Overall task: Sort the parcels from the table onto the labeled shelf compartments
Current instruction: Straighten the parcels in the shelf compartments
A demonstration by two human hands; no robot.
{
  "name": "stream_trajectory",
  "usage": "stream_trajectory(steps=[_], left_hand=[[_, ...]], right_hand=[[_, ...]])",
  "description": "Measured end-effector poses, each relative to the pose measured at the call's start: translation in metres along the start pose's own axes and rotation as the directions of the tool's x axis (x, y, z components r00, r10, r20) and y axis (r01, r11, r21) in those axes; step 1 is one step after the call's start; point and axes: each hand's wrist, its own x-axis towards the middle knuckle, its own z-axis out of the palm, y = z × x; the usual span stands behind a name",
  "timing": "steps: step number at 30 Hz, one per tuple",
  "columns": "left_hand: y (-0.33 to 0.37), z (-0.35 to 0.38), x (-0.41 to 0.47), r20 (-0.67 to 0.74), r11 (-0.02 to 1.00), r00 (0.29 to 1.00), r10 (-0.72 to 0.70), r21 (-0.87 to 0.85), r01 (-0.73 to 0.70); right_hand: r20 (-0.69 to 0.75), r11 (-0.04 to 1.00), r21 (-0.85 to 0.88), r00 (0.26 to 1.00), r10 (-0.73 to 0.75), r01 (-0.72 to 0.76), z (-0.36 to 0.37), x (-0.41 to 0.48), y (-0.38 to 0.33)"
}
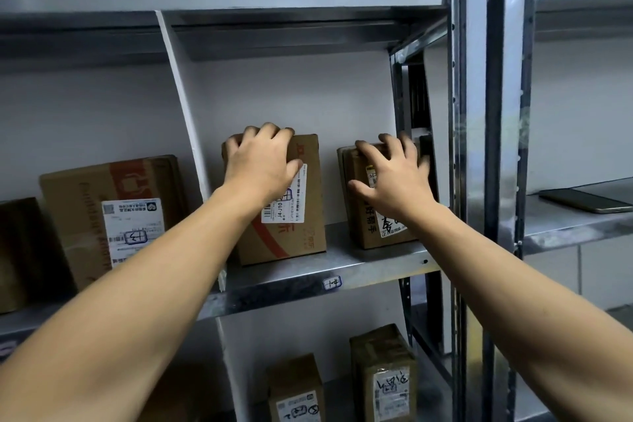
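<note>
both boxes stood upright and apart on the shelf (373, 262), each dead ahead of its hand: left hand (260, 163) curled over the left box (291, 240) top, right hand (394, 178) splayed loosely on the right box (364, 228).

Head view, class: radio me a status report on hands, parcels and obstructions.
Left hand grips left parcel at its top. Right hand spread on right parcel. Both parcels upright on shelf, apart. Nothing between them.

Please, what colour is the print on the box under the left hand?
Red print, head view.
</note>
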Motion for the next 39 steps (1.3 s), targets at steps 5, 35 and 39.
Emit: stream_trajectory(steps=[5,35,39], left_hand=[[-0.007,-0.006,-0.008,-0.025,0.997,0.997,0.080,0.016,-0.079],[-0.092,-0.069,-0.132,-0.329,0.986,0.944,0.022,-0.150,-0.075],[-0.103,-0.056,-0.178,-0.287,0.967,0.958,0.022,-0.238,-0.093]], right_hand=[[-0.244,0.985,0.036,0.958,-0.153,0.167,-0.022,0.000,-0.025],[-0.243,0.915,0.361,0.965,-0.095,0.181,0.000,-0.002,-0.109],[-0.250,0.931,0.332,0.966,-0.064,0.148,0.008,-0.065,-0.118]])
